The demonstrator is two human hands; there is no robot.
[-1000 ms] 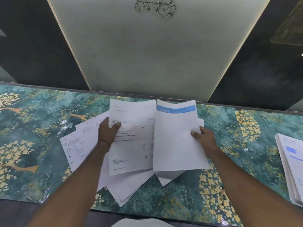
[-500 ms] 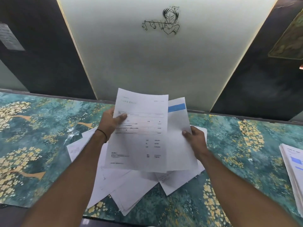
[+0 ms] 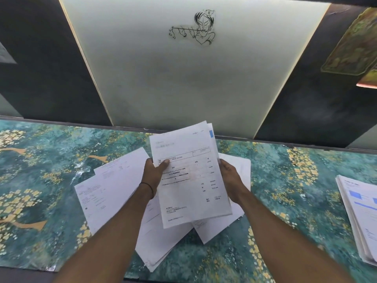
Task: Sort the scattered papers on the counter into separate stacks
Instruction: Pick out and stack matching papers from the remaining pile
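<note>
Both hands hold a small sheaf of papers (image 3: 191, 176) lifted off the tabletop (image 3: 285, 180), its top edge tilted toward one o'clock. The left hand (image 3: 155, 176) is clamped on the sheaf's nine o'clock edge, thumb pressed across the printed face; the right hand (image 3: 231, 180) grips the three o'clock edge with its fingers hidden behind the sheets. The front sheet looks like an invoice, with ruled boxes, a column of figures and lines of East Asian characters, all too small and blurred to read. A sliver of blue header peeks out behind it at its one o'clock corner. Half a second ago the blue-banded sheet stood fanned out well to the right of the invoice; now the two are squared together, and the hands have drawn closer. Beneath the hands, loose sheets (image 3: 114, 186) lie scattered and overlapping on the green floral tabletop, spreading toward eight and five o'clock. At three o'clock, well apart, sits a neat stack (image 3: 359, 217) with blue blocks on its top sheet. A line drawing of a flute player (image 3: 199, 27) marks the pale panel at twelve.
</note>
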